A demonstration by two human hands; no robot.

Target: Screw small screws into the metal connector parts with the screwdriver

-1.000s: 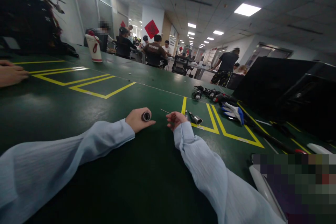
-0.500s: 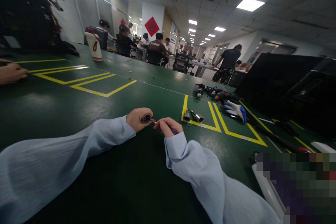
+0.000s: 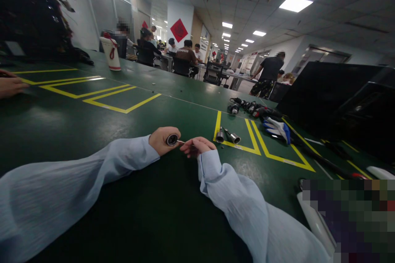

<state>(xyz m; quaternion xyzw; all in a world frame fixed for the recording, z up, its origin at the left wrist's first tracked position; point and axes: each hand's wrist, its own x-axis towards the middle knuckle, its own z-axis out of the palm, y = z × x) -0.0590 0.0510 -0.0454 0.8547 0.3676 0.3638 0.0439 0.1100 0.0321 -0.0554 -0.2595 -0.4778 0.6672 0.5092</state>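
Observation:
My left hand (image 3: pixel 161 139) rests on the green table (image 3: pixel 92 123), closed round a small dark cylindrical part (image 3: pixel 172 139) whose open end faces right. My right hand (image 3: pixel 197 146) lies just right of it, fingers pinched on a thin metal tool (image 3: pixel 181 142). The tool's tip is at the part's open end. Both arms wear light blue sleeves.
Two small metal cylinders (image 3: pixel 226 135) lie inside a yellow-taped box to the right. Beyond are dark parts (image 3: pixel 247 108), a blue-and-white glove (image 3: pixel 276 128) and black cases (image 3: pixel 336 98). A white cup (image 3: pixel 111 53) stands far left. Another person's hand (image 3: pixel 10 86) rests at the left edge. People sit farther back.
My right hand has moved left toward the left hand, and the thin tool's tip has come from pointing away to the open end of the cylindrical part.

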